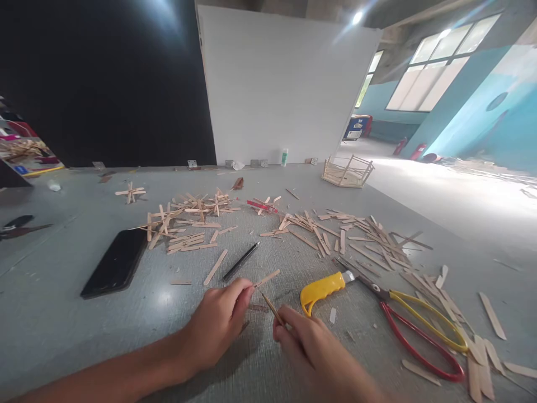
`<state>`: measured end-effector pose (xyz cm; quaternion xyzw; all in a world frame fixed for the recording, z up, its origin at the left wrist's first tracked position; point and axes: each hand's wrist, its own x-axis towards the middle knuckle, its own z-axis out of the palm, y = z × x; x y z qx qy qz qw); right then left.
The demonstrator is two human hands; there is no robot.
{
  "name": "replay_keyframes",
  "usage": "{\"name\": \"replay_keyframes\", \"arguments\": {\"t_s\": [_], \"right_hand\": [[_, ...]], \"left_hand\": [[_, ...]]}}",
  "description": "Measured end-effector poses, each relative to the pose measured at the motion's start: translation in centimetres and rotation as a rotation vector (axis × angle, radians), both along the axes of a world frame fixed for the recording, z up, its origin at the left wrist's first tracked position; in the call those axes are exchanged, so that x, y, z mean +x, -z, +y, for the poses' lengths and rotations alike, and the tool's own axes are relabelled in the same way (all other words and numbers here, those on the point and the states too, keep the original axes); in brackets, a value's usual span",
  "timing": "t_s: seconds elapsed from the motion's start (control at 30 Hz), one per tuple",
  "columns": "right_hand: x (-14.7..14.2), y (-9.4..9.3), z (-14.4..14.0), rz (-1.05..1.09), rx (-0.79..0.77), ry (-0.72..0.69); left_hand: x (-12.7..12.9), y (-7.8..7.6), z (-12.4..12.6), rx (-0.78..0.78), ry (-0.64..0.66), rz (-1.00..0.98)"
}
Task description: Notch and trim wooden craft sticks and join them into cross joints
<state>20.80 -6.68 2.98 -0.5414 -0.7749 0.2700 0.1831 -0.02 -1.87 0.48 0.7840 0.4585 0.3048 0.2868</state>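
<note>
My left hand (220, 322) is closed in a pinch on one end of a flat wooden craft stick (268, 277), whose free end points up and to the right. My right hand (308, 347) grips a thin, brass-coloured pointed tool (271, 306); its exact kind is unclear. The tool's tip is near the craft stick, and I cannot tell whether they touch. A yellow-handled tool (321, 291) rests just beyond my right hand. Ahead of my left hand lie a black pen (242, 261) and a loose craft stick (216, 267).
Scissors (419, 319) with red and yellow handles lie at right among scattered craft sticks (491, 316). A black phone (115, 263) is at left. Further back are stick assemblies (130, 192), a red tool (262, 206), a glue stick (284, 157) and a small wooden frame (348, 174).
</note>
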Motion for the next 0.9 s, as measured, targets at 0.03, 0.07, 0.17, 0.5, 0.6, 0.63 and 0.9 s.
{"name": "replay_keyframes", "arguments": {"t_s": [0.03,0.07,0.17,0.5,0.6,0.63,0.9], "right_hand": [[0.0,0.4,-0.2,-0.005,0.020,0.033],[-0.1,0.9,-0.6,-0.010,0.047,0.046],[0.2,2.7,-2.1,-0.025,0.146,0.013],[3.2,1.3,0.4,0.093,0.406,0.019],[3.2,1.5,0.7,0.080,0.435,0.020],[3.2,1.8,0.6,0.077,0.445,0.012],[3.5,2.8,0.7,0.058,0.363,-0.033]], "left_hand": [[0.0,-0.1,0.3,-0.007,-0.024,0.003],[0.1,-0.1,0.6,-0.010,-0.055,0.001],[0.0,-0.2,1.5,-0.025,-0.157,-0.020],[0.2,-4.8,-0.4,-0.485,-0.078,-0.363],[-0.1,-7.0,-1.8,-0.622,0.014,-0.515],[-0.2,-7.6,-2.2,-0.650,0.034,-0.545],[0.3,-9.7,-3.5,-0.738,0.012,-0.624]]}}
